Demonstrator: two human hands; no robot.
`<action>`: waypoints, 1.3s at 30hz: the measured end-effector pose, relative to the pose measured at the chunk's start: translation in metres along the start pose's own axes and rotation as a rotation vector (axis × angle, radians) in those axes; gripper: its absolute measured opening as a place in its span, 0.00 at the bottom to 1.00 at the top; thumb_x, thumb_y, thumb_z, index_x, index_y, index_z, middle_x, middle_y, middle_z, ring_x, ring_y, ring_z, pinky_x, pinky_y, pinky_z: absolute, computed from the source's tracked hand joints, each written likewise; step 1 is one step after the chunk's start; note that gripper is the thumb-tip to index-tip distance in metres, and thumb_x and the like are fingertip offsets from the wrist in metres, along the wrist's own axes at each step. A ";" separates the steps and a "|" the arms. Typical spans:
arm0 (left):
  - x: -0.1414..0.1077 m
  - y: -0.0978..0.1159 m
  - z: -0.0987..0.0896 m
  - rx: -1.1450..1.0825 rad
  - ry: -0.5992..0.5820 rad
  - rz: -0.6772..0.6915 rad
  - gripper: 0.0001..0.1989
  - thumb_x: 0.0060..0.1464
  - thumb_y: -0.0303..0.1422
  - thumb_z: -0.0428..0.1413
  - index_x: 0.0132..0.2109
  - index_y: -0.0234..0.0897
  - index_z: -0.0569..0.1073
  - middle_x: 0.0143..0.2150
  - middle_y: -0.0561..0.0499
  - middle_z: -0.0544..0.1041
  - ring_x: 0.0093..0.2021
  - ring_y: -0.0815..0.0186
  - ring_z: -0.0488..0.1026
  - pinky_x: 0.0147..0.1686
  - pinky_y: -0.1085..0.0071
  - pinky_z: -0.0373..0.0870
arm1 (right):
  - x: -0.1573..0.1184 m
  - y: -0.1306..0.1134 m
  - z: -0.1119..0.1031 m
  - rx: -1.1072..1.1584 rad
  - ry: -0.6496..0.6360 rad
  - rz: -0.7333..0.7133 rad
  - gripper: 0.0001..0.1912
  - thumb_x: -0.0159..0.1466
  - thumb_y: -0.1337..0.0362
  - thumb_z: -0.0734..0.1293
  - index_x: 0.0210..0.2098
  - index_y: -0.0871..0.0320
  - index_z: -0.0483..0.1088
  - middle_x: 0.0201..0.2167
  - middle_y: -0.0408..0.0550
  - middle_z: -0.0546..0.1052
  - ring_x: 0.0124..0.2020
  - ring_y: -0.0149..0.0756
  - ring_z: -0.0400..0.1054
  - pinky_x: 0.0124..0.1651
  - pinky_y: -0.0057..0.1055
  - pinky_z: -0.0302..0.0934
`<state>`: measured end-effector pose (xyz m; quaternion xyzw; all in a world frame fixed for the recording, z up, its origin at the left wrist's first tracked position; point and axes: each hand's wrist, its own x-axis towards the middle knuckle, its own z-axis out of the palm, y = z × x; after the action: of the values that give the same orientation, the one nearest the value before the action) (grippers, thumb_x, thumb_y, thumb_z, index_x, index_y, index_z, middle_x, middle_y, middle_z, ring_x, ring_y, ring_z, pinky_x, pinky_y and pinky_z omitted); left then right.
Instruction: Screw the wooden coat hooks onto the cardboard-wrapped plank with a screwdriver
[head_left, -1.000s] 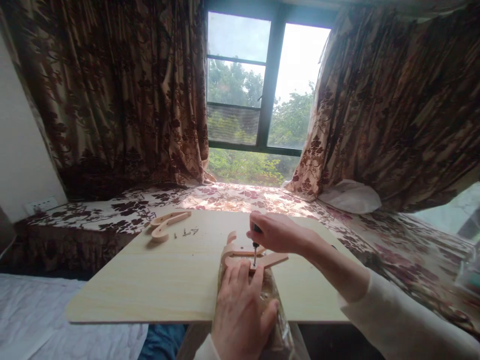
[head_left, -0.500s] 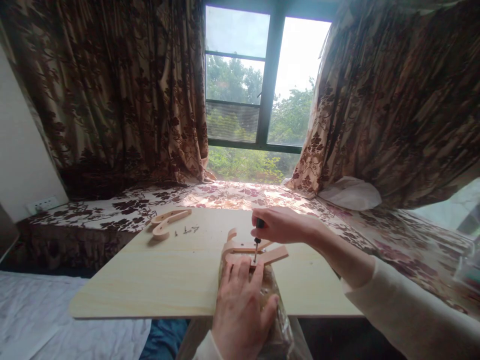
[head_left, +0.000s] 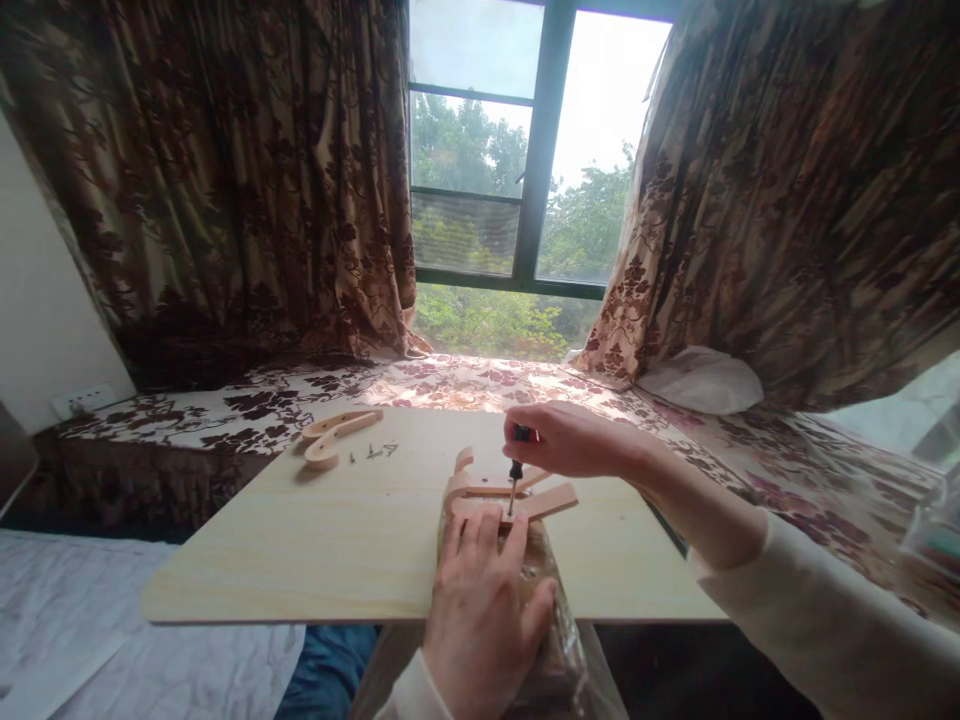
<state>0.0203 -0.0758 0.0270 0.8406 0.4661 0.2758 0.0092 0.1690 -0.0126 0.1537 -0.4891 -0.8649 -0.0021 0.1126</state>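
Note:
My right hand (head_left: 571, 438) is wrapped round the dark handle of a screwdriver (head_left: 514, 475), held nearly upright. Its tip meets a screw spot on a curved, light wooden piece (head_left: 553, 502). Flat and with fingers spread, my left hand (head_left: 486, 608) lies over a plastic-wrapped block (head_left: 553, 580), fingertips pressing on the near edge of the wood. A second wooden part behind is partly hidden by the right hand and tool. Part of the block is covered by my left hand.
Two more curved wooden pieces (head_left: 324, 456) and several loose screws (head_left: 379, 452) lie at the far left of the pale tabletop (head_left: 292, 560). Behind it are a flowered window seat (head_left: 480, 375), patterned curtains and a window. A white plastic bag (head_left: 705, 380) rests at the right.
My right hand has turned slightly round the screwdriver, and a red part of the handle now shows. The left hand stays on the wood. The view has tipped down slightly.

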 end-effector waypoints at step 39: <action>-0.001 -0.001 -0.001 -0.045 -0.009 -0.043 0.27 0.52 0.39 0.54 0.60 0.40 0.66 0.58 0.44 0.66 0.60 0.50 0.59 0.62 0.49 0.54 | 0.000 -0.002 -0.004 -0.002 0.009 0.005 0.07 0.62 0.63 0.63 0.35 0.57 0.72 0.25 0.41 0.73 0.24 0.26 0.59 0.27 0.23 0.47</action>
<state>0.0191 -0.0762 0.0272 0.8311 0.4780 0.2820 0.0360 0.1678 -0.0146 0.1579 -0.4915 -0.8631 -0.0050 0.1162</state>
